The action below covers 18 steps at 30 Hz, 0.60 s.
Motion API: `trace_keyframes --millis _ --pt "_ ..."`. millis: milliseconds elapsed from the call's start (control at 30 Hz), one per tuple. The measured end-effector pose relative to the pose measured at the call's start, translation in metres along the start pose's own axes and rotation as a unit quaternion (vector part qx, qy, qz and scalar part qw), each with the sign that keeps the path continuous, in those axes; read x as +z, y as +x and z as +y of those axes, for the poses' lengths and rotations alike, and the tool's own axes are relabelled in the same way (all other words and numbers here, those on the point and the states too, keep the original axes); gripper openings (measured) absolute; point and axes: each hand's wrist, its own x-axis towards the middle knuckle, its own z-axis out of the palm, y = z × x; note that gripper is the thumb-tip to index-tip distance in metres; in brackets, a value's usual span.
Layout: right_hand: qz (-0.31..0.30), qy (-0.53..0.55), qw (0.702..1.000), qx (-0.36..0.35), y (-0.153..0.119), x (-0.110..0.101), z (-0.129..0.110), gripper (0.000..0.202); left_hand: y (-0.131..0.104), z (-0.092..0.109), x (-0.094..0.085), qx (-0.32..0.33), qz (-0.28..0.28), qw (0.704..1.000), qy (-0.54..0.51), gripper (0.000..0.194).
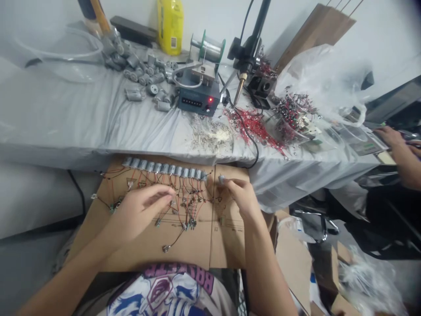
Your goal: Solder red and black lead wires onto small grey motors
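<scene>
A row of small silver cylindrical motors (pixel 164 168) lies along the far edge of a cardboard sheet (pixel 138 254). Red and black wires with small parts (pixel 189 224) trail from the row toward me. My left hand (pixel 140 208) is over the wires, thumb and index fingertips brought together; whatever is between them is too small to make out. To the right of the row, my right hand (pixel 241 193) pinches a small motor (pixel 221 179) at the cardboard's far right.
Behind the cardboard, a cloth-covered table (pixel 98 118) carries a pile of motors (pixel 144 72), a soldering machine (pixel 199 98) with a solder spool (pixel 212 48), a soldering iron (pixel 240 87) and red wires (pixel 253 127). Another person's hand (pixel 391 136) is at far right. Boxes (pixel 292 263) stand lower right.
</scene>
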Motion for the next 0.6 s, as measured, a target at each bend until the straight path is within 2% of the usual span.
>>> trace_keyframes --millis 133,233,300,433,600 --pt "-0.018 -0.07 0.997 0.011 0.021 0.018 0.002 0.04 -0.008 -0.018 -0.015 0.014 0.043 0.998 0.049 0.023" --pt "-0.022 -0.107 0.994 -0.006 0.026 0.021 -0.002 0.041 -0.015 -0.026 -0.026 0.047 0.048 0.995 0.08 0.018" --pt "-0.024 -0.124 0.992 -0.017 0.028 0.022 -0.004 0.04 -0.018 -0.029 -0.031 0.036 0.066 0.993 0.093 0.018" --pt "-0.027 -0.147 0.988 -0.03 0.03 0.024 -0.004 0.041 -0.02 -0.031 -0.034 0.039 0.108 0.989 0.089 0.019" --pt "-0.013 -0.173 0.984 -0.038 0.026 0.029 -0.003 0.039 -0.02 -0.03 -0.035 0.059 0.12 0.986 0.102 0.014"
